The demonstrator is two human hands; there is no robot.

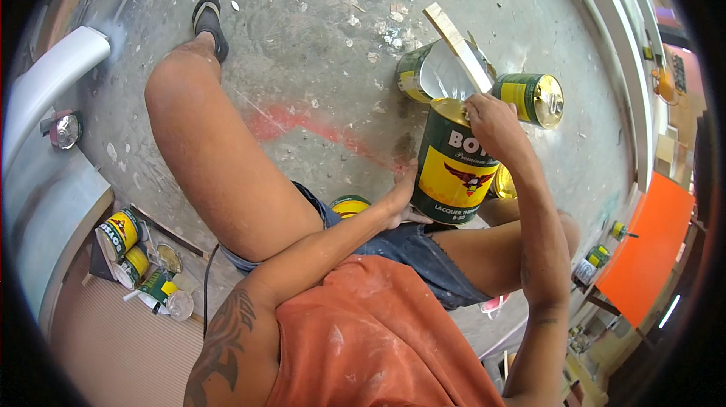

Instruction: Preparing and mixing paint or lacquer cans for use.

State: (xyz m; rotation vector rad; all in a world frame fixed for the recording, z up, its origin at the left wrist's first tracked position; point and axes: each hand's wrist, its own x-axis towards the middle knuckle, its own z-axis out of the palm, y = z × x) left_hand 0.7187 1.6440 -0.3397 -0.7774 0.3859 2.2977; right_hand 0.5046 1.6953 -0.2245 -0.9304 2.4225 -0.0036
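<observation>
In front of me I hold a large green and yellow paint thinner can (456, 180) between both hands. My right hand (495, 126) grips its top edge, with the fingers curled over the rim. Low on the can's left side, my left hand (404, 199) is wrapped against it, partly behind and under the base. Just beyond the held can stands an open can (412, 74) with a pale grey, glossy inside. A flat wooden stick (454, 40) lies across that opening. Close to my right hand, a smaller green and yellow can (518, 97) lies tipped, its metal end showing.
Another yellow-topped can (349, 205) is partly hidden by my left thigh. Several used cans (132, 263) stand at the left beside a ribbed panel (121, 331). A white curved piece (60, 67) juts in at left. An orange panel (646, 248) stands at right.
</observation>
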